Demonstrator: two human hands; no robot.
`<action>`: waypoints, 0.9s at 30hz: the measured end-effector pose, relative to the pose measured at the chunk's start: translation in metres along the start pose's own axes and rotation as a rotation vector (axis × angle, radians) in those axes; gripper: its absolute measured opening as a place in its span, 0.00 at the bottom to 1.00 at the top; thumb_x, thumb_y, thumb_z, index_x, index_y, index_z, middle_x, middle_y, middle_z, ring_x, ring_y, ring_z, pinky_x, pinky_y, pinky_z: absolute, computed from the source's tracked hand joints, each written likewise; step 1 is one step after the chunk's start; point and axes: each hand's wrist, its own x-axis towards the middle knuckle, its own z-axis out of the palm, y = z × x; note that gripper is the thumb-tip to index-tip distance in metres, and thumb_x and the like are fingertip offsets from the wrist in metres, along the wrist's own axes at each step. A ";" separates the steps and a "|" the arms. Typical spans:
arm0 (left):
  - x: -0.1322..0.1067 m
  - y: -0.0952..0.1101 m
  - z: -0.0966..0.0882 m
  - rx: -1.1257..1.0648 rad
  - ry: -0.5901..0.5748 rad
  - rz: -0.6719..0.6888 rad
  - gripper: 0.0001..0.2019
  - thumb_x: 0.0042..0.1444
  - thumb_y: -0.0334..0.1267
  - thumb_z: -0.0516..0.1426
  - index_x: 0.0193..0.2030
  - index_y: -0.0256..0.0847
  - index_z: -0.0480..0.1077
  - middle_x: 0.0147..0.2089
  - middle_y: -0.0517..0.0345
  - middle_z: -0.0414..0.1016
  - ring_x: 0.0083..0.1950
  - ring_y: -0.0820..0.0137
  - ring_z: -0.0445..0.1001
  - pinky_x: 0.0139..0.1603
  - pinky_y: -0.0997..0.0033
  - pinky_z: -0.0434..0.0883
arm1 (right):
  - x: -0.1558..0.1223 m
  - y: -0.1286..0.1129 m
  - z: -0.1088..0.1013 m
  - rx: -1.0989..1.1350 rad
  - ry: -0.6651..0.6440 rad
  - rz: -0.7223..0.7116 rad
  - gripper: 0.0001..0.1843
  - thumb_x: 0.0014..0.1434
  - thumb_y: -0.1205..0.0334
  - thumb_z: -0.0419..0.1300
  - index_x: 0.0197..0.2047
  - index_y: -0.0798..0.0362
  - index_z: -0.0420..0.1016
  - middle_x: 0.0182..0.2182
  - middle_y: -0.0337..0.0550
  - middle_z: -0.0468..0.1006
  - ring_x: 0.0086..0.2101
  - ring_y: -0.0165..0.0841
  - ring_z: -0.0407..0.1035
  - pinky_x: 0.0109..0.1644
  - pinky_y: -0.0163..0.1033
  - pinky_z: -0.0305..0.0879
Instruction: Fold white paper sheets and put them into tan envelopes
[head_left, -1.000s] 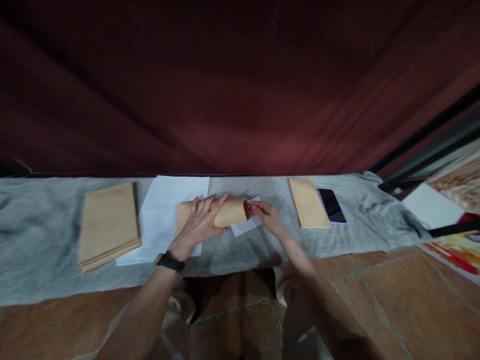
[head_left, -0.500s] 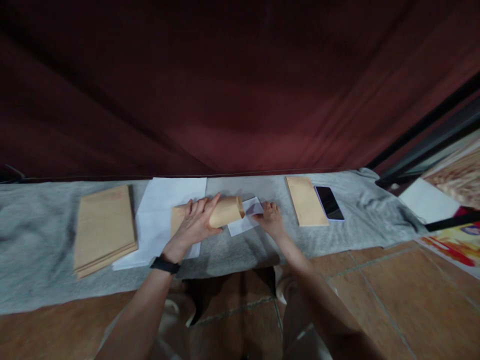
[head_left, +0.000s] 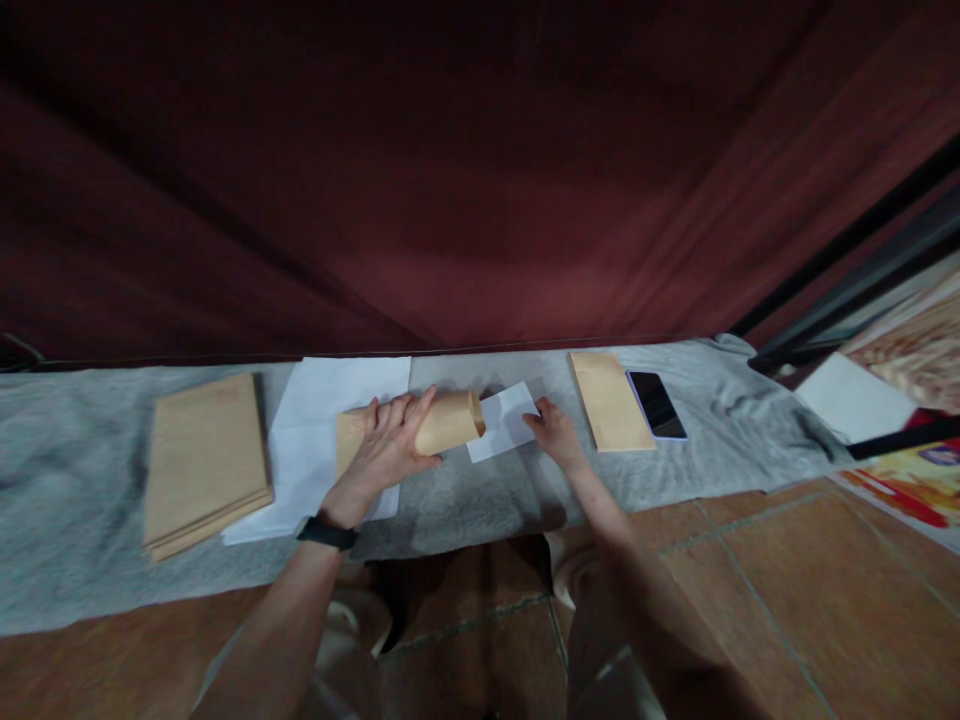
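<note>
My left hand (head_left: 395, 437) is closed around a brown paper envelope (head_left: 442, 421), thumb on the near edge and fingers over the far side. The envelope's mouth bulges apart and faces right. My right hand (head_left: 555, 432) pinches the right end of a folded white paper (head_left: 506, 420). The paper's left end lies at the envelope mouth; I cannot tell whether it reaches inside. Under the envelope's left part are white paper sheets (head_left: 300, 445), partly covered by my left hand and wrist.
A stack of brown envelopes (head_left: 206, 460) lies at the left. Right of my hands are another brown envelope (head_left: 611, 402) and a phone (head_left: 657, 405) on the grey cloth (head_left: 457, 510). A dark red curtain (head_left: 480, 200) hangs behind; a tiled floor (head_left: 795, 570) lies in front.
My right hand has moved a little right with the white paper, which now lies flatter with more of it showing. My left hand keeps its grip on the envelope.
</note>
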 end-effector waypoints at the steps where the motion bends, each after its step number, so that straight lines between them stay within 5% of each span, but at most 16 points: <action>1: 0.000 -0.001 0.000 0.005 0.004 -0.002 0.59 0.48 0.50 0.68 0.79 0.48 0.36 0.67 0.40 0.62 0.69 0.45 0.61 0.75 0.35 0.45 | 0.002 0.004 -0.003 0.050 0.024 0.022 0.11 0.66 0.61 0.56 0.49 0.52 0.75 0.40 0.49 0.81 0.42 0.43 0.77 0.45 0.42 0.70; 8: 0.002 -0.003 0.000 0.016 0.025 -0.036 0.58 0.50 0.50 0.68 0.79 0.45 0.36 0.67 0.39 0.62 0.70 0.45 0.60 0.74 0.32 0.44 | 0.016 0.022 -0.019 0.615 0.229 0.076 0.14 0.61 0.53 0.56 0.46 0.51 0.70 0.32 0.40 0.74 0.30 0.34 0.69 0.27 0.37 0.73; 13: 0.003 -0.001 -0.002 0.054 0.062 -0.065 0.57 0.50 0.50 0.68 0.79 0.42 0.40 0.67 0.36 0.62 0.70 0.44 0.59 0.73 0.28 0.42 | 0.018 0.017 -0.024 0.960 0.170 0.039 0.20 0.50 0.44 0.64 0.40 0.49 0.70 0.32 0.38 0.75 0.32 0.34 0.70 0.29 0.40 0.77; 27: 0.003 0.002 -0.003 0.095 0.132 -0.037 0.55 0.50 0.49 0.69 0.78 0.40 0.45 0.69 0.31 0.61 0.71 0.40 0.58 0.72 0.26 0.42 | 0.017 0.012 -0.022 0.981 -0.020 0.063 0.18 0.41 0.46 0.70 0.30 0.50 0.75 0.25 0.36 0.72 0.27 0.33 0.66 0.25 0.39 0.74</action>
